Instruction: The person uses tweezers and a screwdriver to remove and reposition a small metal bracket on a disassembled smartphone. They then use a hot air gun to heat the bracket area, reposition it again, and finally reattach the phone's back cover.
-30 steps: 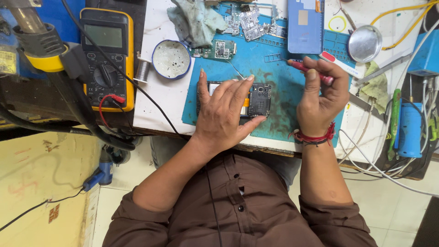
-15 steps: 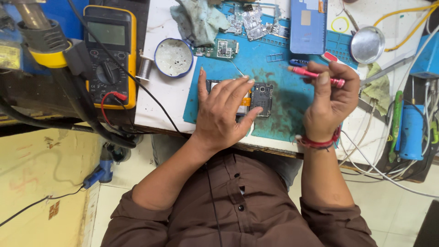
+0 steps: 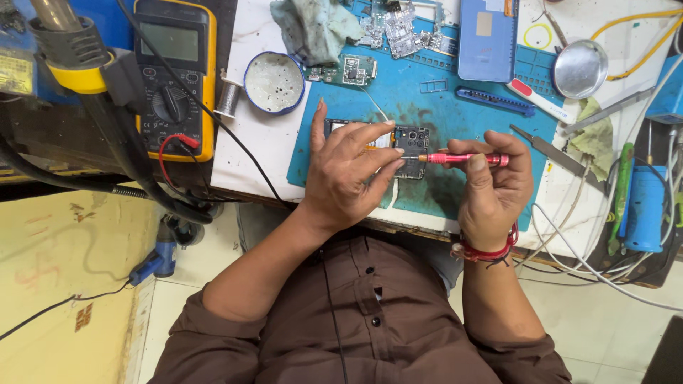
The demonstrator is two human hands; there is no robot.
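An opened phone (image 3: 409, 146) with its back removed lies on a blue work mat (image 3: 455, 107). My left hand (image 3: 345, 174) rests over the phone's left part, fingers spread and pressing it down. My right hand (image 3: 491, 188) grips a red screwdriver (image 3: 462, 158) held level, its tip touching the phone's right side beside my left fingertips. Much of the phone is hidden under my left hand.
A yellow multimeter (image 3: 174, 75) with red and black leads lies at the left. A round tin (image 3: 274, 82), a grey cloth (image 3: 313, 28), loose circuit boards (image 3: 398, 28), a blue phone (image 3: 487, 39), tweezers (image 3: 548, 149) and a metal dish (image 3: 580, 67) surround the mat. Cables crowd the right edge.
My right hand came down and to the left from the mat's upper right, bringing the red screwdriver's tip onto the phone. My left hand stayed on the phone.
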